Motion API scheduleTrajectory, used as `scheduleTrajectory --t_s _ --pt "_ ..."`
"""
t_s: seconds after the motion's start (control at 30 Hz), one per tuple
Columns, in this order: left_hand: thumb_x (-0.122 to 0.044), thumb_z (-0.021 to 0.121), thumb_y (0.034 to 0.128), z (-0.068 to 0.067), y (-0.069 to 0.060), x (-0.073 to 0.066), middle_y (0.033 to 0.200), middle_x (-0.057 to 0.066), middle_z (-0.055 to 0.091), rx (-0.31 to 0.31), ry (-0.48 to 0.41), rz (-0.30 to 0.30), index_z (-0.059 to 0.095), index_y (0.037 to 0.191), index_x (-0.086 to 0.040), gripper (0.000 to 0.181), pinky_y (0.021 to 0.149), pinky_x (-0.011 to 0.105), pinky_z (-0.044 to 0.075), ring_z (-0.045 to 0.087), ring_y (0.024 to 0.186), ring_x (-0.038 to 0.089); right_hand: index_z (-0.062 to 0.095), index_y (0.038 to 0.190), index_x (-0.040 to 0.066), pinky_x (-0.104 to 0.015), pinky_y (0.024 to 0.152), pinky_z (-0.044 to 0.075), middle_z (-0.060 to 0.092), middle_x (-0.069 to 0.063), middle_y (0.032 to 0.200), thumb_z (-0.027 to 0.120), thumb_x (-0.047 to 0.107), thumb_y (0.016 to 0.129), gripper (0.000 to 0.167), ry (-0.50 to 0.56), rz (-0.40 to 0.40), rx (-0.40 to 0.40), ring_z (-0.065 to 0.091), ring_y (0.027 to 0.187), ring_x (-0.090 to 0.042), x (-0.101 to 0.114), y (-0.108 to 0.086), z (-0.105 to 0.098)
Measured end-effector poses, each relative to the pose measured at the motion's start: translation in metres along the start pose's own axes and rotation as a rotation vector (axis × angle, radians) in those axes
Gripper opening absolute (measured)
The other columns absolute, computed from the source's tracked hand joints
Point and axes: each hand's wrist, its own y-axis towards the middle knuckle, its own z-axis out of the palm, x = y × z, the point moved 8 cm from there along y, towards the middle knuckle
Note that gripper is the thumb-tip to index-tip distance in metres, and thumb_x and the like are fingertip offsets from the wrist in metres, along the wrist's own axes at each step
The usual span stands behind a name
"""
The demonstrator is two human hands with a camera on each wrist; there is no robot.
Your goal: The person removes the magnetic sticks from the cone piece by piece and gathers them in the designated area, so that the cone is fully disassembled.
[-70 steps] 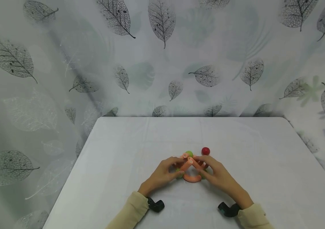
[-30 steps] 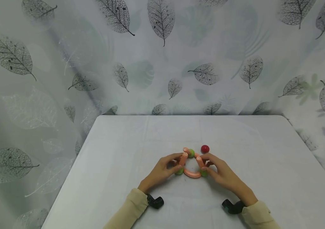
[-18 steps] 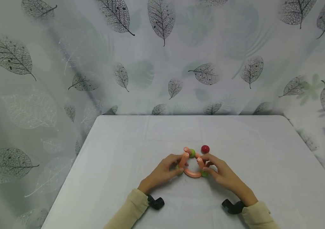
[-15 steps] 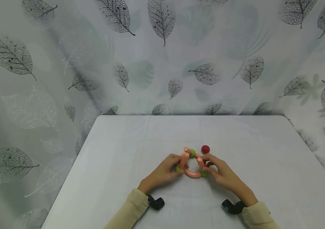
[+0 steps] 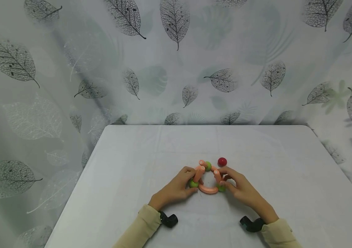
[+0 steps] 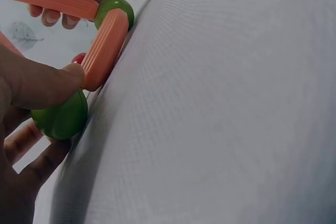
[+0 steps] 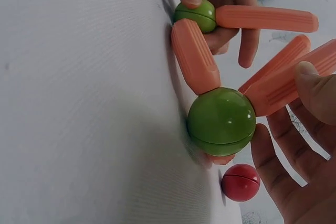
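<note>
Orange curved sticks and green balls form a ring on the table. In the head view my left hand point(image 5: 176, 187) grips the left green ball point(image 5: 193, 184), from which an orange stick point(image 5: 199, 174) rises. The left wrist view has the thumb over that ball point(image 6: 62, 119), near the end of the front curved stick point(image 6: 105, 51). My right hand point(image 5: 244, 189) pinches the stick point(image 5: 217, 176) rising from the right green ball point(image 5: 221, 188); the right wrist view shows its thumb on this stick point(image 7: 278, 87). A third ball point(image 5: 207, 166) sits at the back with another stick point(image 5: 202, 162).
A loose red ball point(image 5: 222, 161) lies behind the ring, to its right. The white table point(image 5: 132, 155) extends around the ring, with a leaf-patterned curtain point(image 5: 151, 51) beyond its far edge. A small black device point(image 5: 169, 220) is on each wrist.
The tips of the two front upright sticks, together at first, now stand apart. My right hand has shifted slightly right. My left thumb has moved toward the near side, showing more of the left ball.
</note>
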Motion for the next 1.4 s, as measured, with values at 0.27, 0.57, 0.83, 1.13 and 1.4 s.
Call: scheduleTrajectory --t_s 0.27,0.57,0.83,1.13,1.4 --pt "-0.009 0.078 0.0912 0.002 -0.001 0.003 0.120 0.000 0.060 0.019 -0.029 -0.031 0.066 0.110 -0.019 0.024 0.109 0.030 0.045 0.051 0.123 0.014 0.060 0.126 0.010 -0.029 0.087 0.058 0.067 0.000 0.113 0.075 -0.004 0.090 0.042 -0.046 0.074 -0.026 0.062 0.100 -0.008 -0.006 -0.003 0.001" --pt "-0.021 0.086 0.0874 0.001 0.000 0.002 0.121 -0.004 0.067 0.009 -0.067 0.000 0.066 0.128 -0.017 0.046 0.102 0.026 0.048 0.055 0.115 0.010 0.061 0.124 0.008 -0.030 0.088 0.060 0.068 -0.002 0.114 0.076 -0.006 0.087 0.043 -0.060 0.083 -0.067 0.063 0.103 -0.006 -0.009 -0.004 0.001" --pt "-0.020 0.086 0.0870 0.000 0.000 0.001 0.114 -0.003 0.068 -0.015 -0.064 0.025 0.064 0.134 -0.016 0.052 0.098 0.026 0.050 0.059 0.111 0.012 0.061 0.123 0.009 -0.029 0.088 0.060 0.068 -0.003 0.114 0.076 -0.005 0.088 0.041 -0.068 0.115 -0.083 0.063 0.103 -0.005 -0.007 -0.006 0.001" --pt "-0.019 0.083 0.0903 -0.005 -0.002 -0.001 0.111 -0.003 0.067 -0.060 -0.027 0.008 0.064 0.132 -0.015 0.046 0.094 0.025 0.052 0.060 0.104 0.011 0.061 0.127 0.010 -0.029 0.085 0.060 0.070 0.000 0.113 0.081 -0.002 0.086 0.047 -0.111 0.175 -0.141 0.064 0.101 -0.003 -0.004 -0.012 -0.004" --pt "-0.012 0.079 0.0914 -0.017 -0.015 -0.020 0.114 0.000 0.073 -0.251 0.078 -0.054 0.067 0.128 -0.012 0.039 0.093 0.032 0.053 0.064 0.106 0.018 0.061 0.122 0.006 -0.021 0.082 0.059 0.068 0.000 0.111 0.081 -0.004 0.086 0.043 -0.119 0.153 -0.241 0.065 0.099 -0.001 0.004 -0.020 -0.008"
